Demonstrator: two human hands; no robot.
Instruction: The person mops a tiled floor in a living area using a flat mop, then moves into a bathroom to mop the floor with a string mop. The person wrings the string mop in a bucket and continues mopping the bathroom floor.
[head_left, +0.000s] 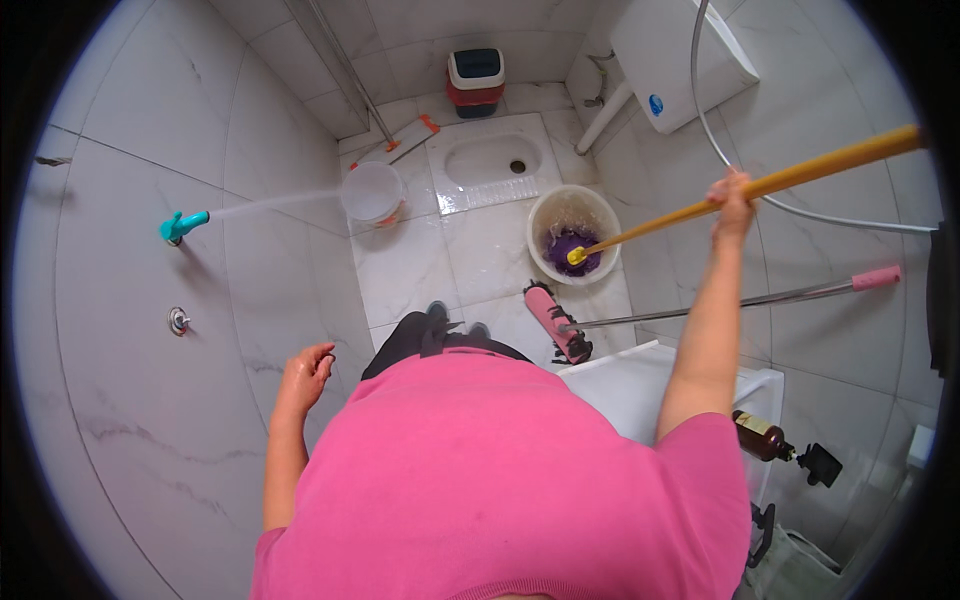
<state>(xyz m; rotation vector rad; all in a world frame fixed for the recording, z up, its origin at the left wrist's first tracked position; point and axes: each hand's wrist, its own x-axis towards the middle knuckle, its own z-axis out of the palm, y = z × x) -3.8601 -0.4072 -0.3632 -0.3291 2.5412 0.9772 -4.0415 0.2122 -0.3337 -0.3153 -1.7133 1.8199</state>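
Observation:
My right hand (733, 206) grips the yellow handle of a mop (817, 166). The purple mop head (559, 249) sits down in a whitish plastic bucket (537, 247), with splashes on the inner wall. My left hand (306, 375) hangs by the left wall, its fingers loosely curled and nothing seen in them. From a teal tap (184, 225) on that wall, a jet of water (274, 202) shoots toward a smaller translucent bucket (373, 191). Whether that bucket holds water I cannot tell.
A pink broom (551, 319) leans beside the mop bucket. Behind are a squat toilet (487, 154), a lidded bin (477, 88) and a floor squeegee (405, 142). A white cistern (675, 60) and grey hose (825, 219) hang right; a brown pump bottle (761, 436) stands by a white washing machine (630, 382).

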